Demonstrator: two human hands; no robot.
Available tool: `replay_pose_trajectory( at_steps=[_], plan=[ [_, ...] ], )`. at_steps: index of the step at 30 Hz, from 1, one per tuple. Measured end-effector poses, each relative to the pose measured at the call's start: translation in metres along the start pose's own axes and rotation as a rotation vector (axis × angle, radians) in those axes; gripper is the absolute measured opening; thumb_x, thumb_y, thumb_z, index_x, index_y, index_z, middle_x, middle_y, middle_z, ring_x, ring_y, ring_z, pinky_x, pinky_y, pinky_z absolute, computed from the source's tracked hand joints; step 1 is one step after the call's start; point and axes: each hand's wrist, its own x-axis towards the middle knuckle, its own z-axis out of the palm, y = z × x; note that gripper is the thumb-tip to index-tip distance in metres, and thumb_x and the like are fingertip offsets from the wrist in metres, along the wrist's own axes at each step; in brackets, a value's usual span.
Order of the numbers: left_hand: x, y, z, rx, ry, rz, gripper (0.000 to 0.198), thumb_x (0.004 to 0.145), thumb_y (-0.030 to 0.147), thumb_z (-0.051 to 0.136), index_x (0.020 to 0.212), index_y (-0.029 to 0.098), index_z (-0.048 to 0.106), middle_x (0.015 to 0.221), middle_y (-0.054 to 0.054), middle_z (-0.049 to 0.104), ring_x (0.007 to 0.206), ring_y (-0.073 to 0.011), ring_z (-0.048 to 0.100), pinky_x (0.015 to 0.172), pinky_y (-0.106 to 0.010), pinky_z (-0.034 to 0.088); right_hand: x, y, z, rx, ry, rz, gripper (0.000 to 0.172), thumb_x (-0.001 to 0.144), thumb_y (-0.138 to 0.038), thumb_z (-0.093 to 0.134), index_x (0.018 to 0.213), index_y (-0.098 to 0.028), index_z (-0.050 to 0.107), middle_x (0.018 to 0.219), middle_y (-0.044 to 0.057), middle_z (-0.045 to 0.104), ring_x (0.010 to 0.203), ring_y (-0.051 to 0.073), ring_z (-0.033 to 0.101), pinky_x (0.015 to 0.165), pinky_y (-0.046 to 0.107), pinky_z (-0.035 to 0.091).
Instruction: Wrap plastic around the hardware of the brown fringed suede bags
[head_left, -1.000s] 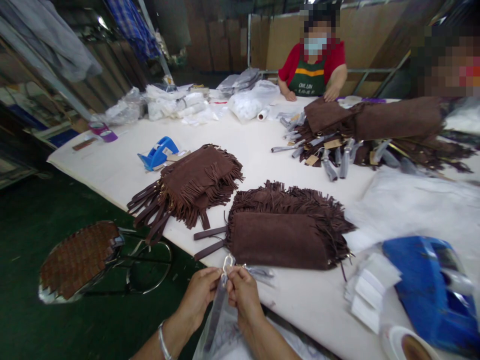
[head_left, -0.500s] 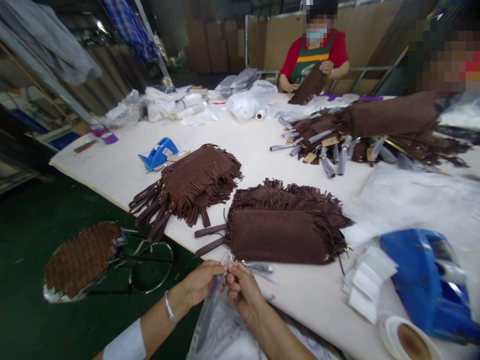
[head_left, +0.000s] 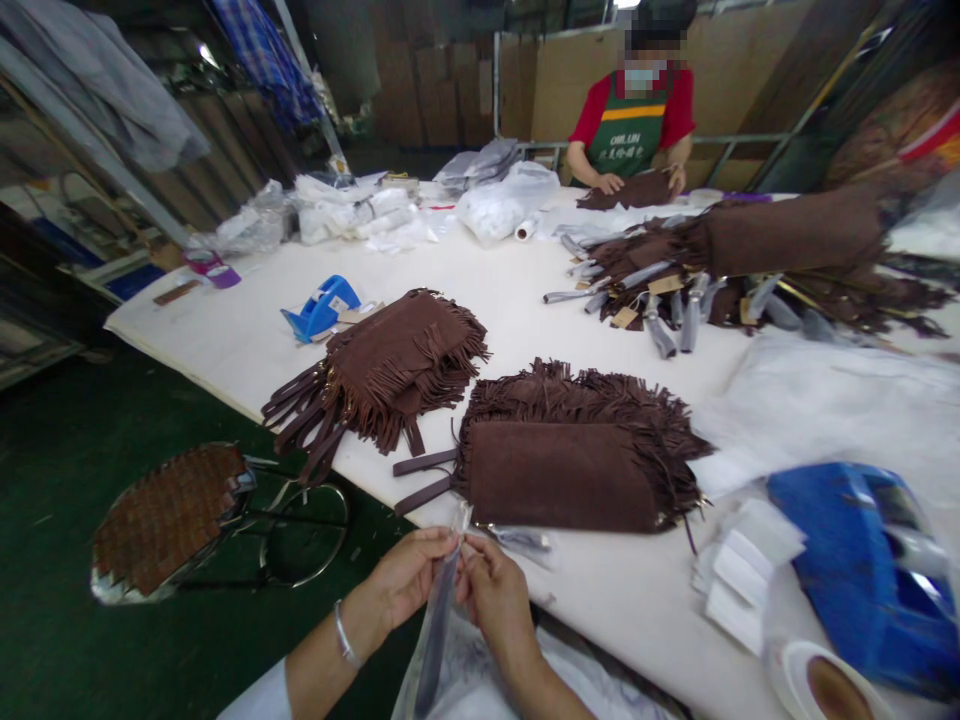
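Observation:
My left hand point(head_left: 411, 578) and my right hand point(head_left: 496, 592) are closed close together at the table's near edge. Between them they pinch a dark strap in a clear plastic sleeve point(head_left: 435, 640), whose lower end hangs toward me. The sleeve's upper end sticks up past my fingertips, beside a brown fringed suede bag point(head_left: 555, 475). This bag lies flat just beyond my hands, with two strap loops at its left and more fringe behind it. A second wrapped strap point(head_left: 525, 542) pokes out under its front edge. My fingers hide part of the sleeve where they grip.
To the left lies a stack of fringed bags point(head_left: 405, 350) near a small blue tape dispenser point(head_left: 322, 308). A large blue dispenser point(head_left: 855, 570), white slips point(head_left: 750, 570) and a tape roll point(head_left: 832, 685) are at right. Across the table point(head_left: 247, 330), a person point(head_left: 630, 130) handles a bag. A stool point(head_left: 169, 515) stands left.
My hands have shifted slightly, with the left opening out more around the sleeve and the sleeve's top now showing above them. The person opposite has lowered a bag flat onto the table.

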Motion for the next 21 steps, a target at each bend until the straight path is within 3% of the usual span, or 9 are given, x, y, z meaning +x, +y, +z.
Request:
replay_pose_trajectory(
  at_steps=[9, 15, 18, 21],
  plan=[
    [-0.007, -0.010, 0.015, 0.087, 0.169, 0.176, 0.024, 0.075, 0.035, 0.071, 0.080, 0.012, 0.065, 0.059, -0.005, 0.065, 0.041, -0.0154, 0.057, 0.041, -0.025, 0.042, -0.011, -0.009, -0.001, -0.296, 0.025, -0.132, 0.036, 0.092, -0.036, 0.040, 0.106, -0.017, 0.067, 0.052, -0.001, 0.060, 0.042, 0.014, 0.053, 0.045, 0.021, 0.038],
    [-0.003, -0.010, 0.014, -0.011, 0.278, 0.135, 0.012, 0.069, 0.017, 0.075, 0.074, 0.011, 0.066, 0.065, -0.005, 0.069, 0.058, -0.0149, 0.064, 0.057, -0.023, 0.050, -0.014, -0.010, -0.004, -0.550, 0.016, -0.336, 0.031, 0.093, -0.032, 0.040, 0.103, -0.020, 0.067, 0.065, 0.004, 0.066, 0.053, 0.016, 0.060, 0.054, 0.022, 0.038],
    [0.000, -0.005, 0.013, -0.036, 0.243, 0.100, 0.009, 0.070, 0.014, 0.074, 0.075, 0.011, 0.066, 0.065, -0.004, 0.069, 0.059, -0.0151, 0.065, 0.060, -0.023, 0.051, -0.009, -0.012, -0.004, -0.420, 0.011, -0.331, 0.027, 0.089, -0.038, 0.049, 0.096, -0.021, 0.068, 0.066, 0.005, 0.067, 0.055, 0.017, 0.061, 0.054, 0.023, 0.038],
    [-0.001, 0.000, 0.012, -0.024, 0.179, 0.039, 0.016, 0.074, 0.023, 0.073, 0.077, 0.009, 0.066, 0.063, -0.008, 0.069, 0.051, -0.0177, 0.063, 0.054, -0.027, 0.050, -0.007, -0.019, -0.009, -0.168, -0.084, -0.147, 0.032, 0.085, -0.043, 0.053, 0.101, -0.020, 0.066, 0.055, 0.001, 0.063, 0.040, 0.014, 0.051, 0.042, 0.022, 0.035]
  ],
)
